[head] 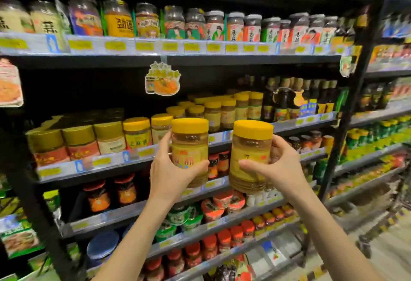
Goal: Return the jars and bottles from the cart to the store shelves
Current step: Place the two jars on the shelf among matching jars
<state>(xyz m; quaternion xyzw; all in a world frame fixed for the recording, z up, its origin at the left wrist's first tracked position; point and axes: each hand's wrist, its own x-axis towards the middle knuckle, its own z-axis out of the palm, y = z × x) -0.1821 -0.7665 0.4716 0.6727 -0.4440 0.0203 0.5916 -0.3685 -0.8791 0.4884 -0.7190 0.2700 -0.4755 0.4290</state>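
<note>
My left hand (171,174) grips a yellow-lidded jar (190,145) with a yellow label, held upright in front of the second shelf. My right hand (280,167) grips a second, similar yellow-lidded jar (250,154), also upright, just right of the first. Both jars are raised level with the shelf (142,158) where matching yellow-lidded jars (138,132) stand in rows. A gap shows on that shelf behind the two held jars.
The top shelf (155,47) carries a row of glass sauce jars. Dark bottles (282,100) stand at the right of the second shelf. Lower shelves hold red-lidded jars (222,238) and cups. A cart frame (378,220) shows at lower right on the aisle floor.
</note>
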